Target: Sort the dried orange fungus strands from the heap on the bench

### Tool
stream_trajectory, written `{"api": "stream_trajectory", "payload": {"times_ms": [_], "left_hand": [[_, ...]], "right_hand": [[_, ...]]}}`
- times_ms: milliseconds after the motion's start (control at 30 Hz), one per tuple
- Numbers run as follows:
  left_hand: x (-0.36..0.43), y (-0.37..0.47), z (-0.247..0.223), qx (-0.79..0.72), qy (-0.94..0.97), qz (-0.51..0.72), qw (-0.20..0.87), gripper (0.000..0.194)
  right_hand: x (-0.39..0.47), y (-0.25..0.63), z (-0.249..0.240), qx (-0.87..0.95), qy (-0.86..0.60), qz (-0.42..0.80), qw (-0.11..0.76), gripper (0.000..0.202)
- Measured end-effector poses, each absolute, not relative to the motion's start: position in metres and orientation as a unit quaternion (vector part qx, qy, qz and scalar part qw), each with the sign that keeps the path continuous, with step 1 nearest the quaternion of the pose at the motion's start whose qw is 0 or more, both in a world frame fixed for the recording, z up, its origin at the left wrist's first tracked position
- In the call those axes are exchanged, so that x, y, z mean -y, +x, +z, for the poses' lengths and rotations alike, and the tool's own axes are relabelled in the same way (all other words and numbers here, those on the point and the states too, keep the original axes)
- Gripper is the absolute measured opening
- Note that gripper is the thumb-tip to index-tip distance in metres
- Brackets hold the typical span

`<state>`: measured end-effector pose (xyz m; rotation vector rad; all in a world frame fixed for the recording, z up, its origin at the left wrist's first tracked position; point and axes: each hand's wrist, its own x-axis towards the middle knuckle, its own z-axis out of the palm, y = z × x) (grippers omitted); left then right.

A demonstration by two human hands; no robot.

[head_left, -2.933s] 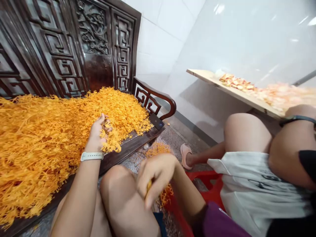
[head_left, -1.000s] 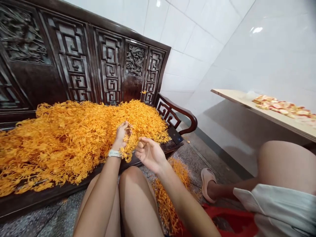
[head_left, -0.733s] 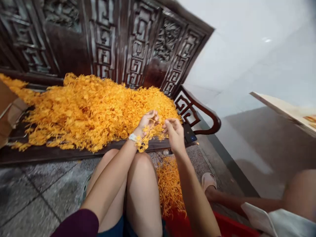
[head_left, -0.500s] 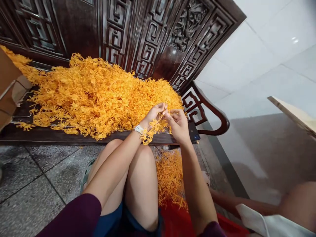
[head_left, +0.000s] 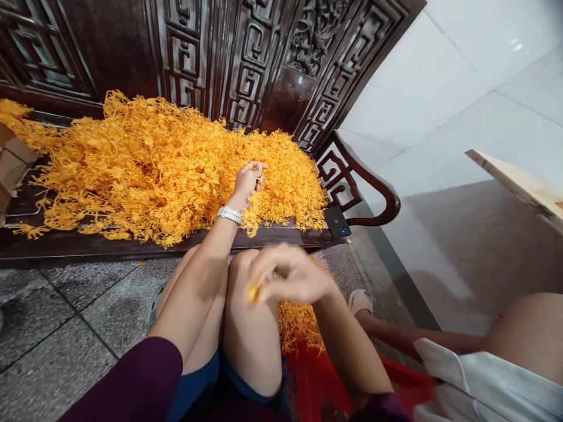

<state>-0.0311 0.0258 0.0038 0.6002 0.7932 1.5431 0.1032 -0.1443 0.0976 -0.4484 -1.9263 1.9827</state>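
Observation:
Over the front of a large pile of orange stringy pieces [head_left: 176,158], with thin stems and small flower-like ends, is my left hand [head_left: 250,179]. Its fingers are curled closed on an orange strand [head_left: 250,217], which hangs below the palm beside my watch. Lower and nearer to me, above my knee, my right hand [head_left: 292,275] is blurred by motion. Its thumb and fingertips pinch a small orange piece [head_left: 254,291], too smeared for its shape to show. The two hands are well apart.
The pile lies on a dark carved wooden bench [head_left: 88,243] with an armrest [head_left: 391,205]. A phone [head_left: 336,221] rests at its right end, a cardboard box [head_left: 15,158] at the left. Below are more orange pieces [head_left: 301,328] and a red stool [head_left: 316,387]. Another person's leg [head_left: 396,337] is at right.
My hands were together over the bench edge and have parted. The right came down towards me with a small orange piece; the left moved slightly up and left, keeping its strand.

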Motion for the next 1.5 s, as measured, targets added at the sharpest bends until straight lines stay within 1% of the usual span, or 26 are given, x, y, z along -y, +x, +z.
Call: {"api": "stream_trajectory", "payload": {"times_ms": [33,67,100,167,233,300,333,433,533,633,700,733,767,833,933,1000,1100,1167,1233,1267,1300,1333,1367,1400,1467,1500], "left_hand": [[-0.024,-0.03,0.004,-0.339,0.282,0.671,0.596,0.014],[-0.022,-0.03,0.005,-0.339,0.297,0.675,0.584,0.012],[-0.02,-0.029,0.004,-0.343,0.305,0.679,0.573,0.012],[-0.018,-0.028,0.004,-0.352,0.316,0.681,0.559,0.014],[-0.018,-0.027,0.004,-0.353,0.326,0.677,0.558,0.017],[-0.016,-0.025,0.007,-0.347,0.341,0.677,0.551,0.017],[-0.014,-0.022,0.008,-0.346,0.35,0.678,0.545,0.017],[-0.004,-0.01,0.012,-0.345,0.41,0.669,0.516,0.017],[0.008,0.006,0.01,-0.317,0.499,0.632,0.501,0.027],[0.014,0.019,0.005,-0.315,0.454,0.604,0.574,0.04],[0.015,0.025,0.003,-0.348,0.411,0.542,0.646,0.058],[0.017,0.027,0.003,-0.359,0.401,0.529,0.656,0.063],[0.019,0.03,0.005,-0.358,0.399,0.524,0.662,0.064],[0.024,0.037,0.012,-0.328,0.393,0.545,0.663,0.058],[0.031,0.051,0.026,-0.276,0.37,0.6,0.654,0.046],[0.028,0.06,0.033,-0.28,0.369,0.639,0.614,0.04],[0.011,0.055,0.038,-0.348,0.407,0.665,0.52,0.037],[-0.002,0.031,0.043,-0.395,0.423,0.665,0.473,0.036],[-0.008,-0.004,0.05,-0.42,0.432,0.671,0.432,0.033],[-0.006,-0.024,0.054,-0.431,0.438,0.675,0.408,0.031],[-0.001,-0.042,0.058,-0.443,0.446,0.676,0.385,0.03],[0.006,-0.059,0.06,-0.455,0.452,0.675,0.365,0.029],[0.014,-0.073,0.061,-0.469,0.455,0.671,0.351,0.03],[0.023,-0.084,0.059,-0.481,0.45,0.668,0.346,0.03],[0.041,-0.098,0.049,-0.499,0.422,0.667,0.357,0.032],[0.047,-0.101,0.043,-0.504,0.405,0.667,0.371,0.033]], "right_hand": [[0.131,0.105,0.097,0.591,-0.222,0.726,0.272,0.008],[0.116,0.108,0.095,0.501,-0.278,0.737,0.358,0.012],[0.101,0.111,0.092,0.417,-0.322,0.742,0.415,0.015],[0.072,0.118,0.083,0.294,-0.377,0.749,0.459,0.016],[0.053,0.124,0.075,0.248,-0.406,0.736,0.481,0.013],[0.041,0.127,0.069,0.288,-0.43,0.692,0.503,0.007],[0.037,0.128,0.068,0.335,-0.446,0.66,0.503,0.009],[0.022,0.128,0.064,0.502,-0.498,0.532,0.465,0.023],[0.01,0.133,0.063,0.668,-0.538,0.343,0.383,0.021],[0.014,0.147,0.063,0.804,-0.548,0.094,0.211,0.018],[0.025,0.156,0.066,0.841,-0.531,0.003,0.101,0.021],[0.032,0.16,0.068,0.851,-0.52,-0.016,0.069,0.023],[0.038,0.164,0.071,0.858,-0.511,-0.024,0.052,0.025],[0.048,0.171,0.078,0.862,-0.503,-0.032,0.051,0.025],[0.065,0.178,0.089,0.849,-0.52,-0.053,0.082,0.026],[0.084,0.174,0.092,0.842,-0.526,-0.061,0.101,0.029],[0.125,0.159,0.091,0.889,-0.445,-0.036,0.103,0.025],[0.15,0.152,0.092,0.935,-0.332,0.051,0.109,0.021],[0.159,0.153,0.099,0.95,-0.172,0.249,0.081,0.014],[0.154,0.155,0.104,0.921,-0.088,0.377,0.045,0.008],[0.144,0.156,0.108,0.862,-0.03,0.504,0.035,0.005],[0.129,0.156,0.111,0.787,-0.01,0.614,0.061,0.016],[0.112,0.154,0.112,0.711,-0.021,0.694,0.113,0.027],[0.095,0.15,0.112,0.629,-0.071,0.745,0.212,0.034],[0.067,0.137,0.11,0.482,-0.181,0.758,0.4,0.034],[0.06,0.129,0.107,0.415,-0.221,0.751,0.463,0.03]]}}
